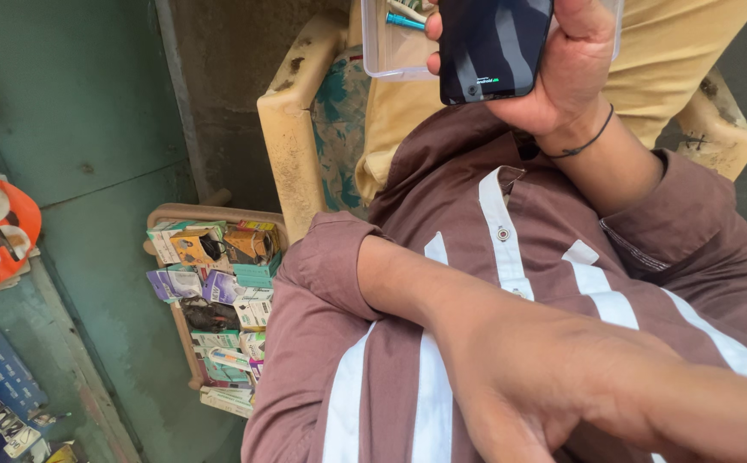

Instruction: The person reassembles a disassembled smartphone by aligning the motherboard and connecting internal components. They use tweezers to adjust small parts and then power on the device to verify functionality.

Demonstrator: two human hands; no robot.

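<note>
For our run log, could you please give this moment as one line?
right hand: holds phone over clear box | left hand: near camera, grip unclear | seat: plastic chair

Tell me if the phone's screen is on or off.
On, barely: the phone, held in the right hand, shows a dark screen with a small lit logo near its lower edge.

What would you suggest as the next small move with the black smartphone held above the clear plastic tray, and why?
Probably just hold the black smartphone steady in the right hand above the clear plastic tray. Its screen is dark apart from one small mark low down, and the left hand is raised near the camera, well away from it.
</note>
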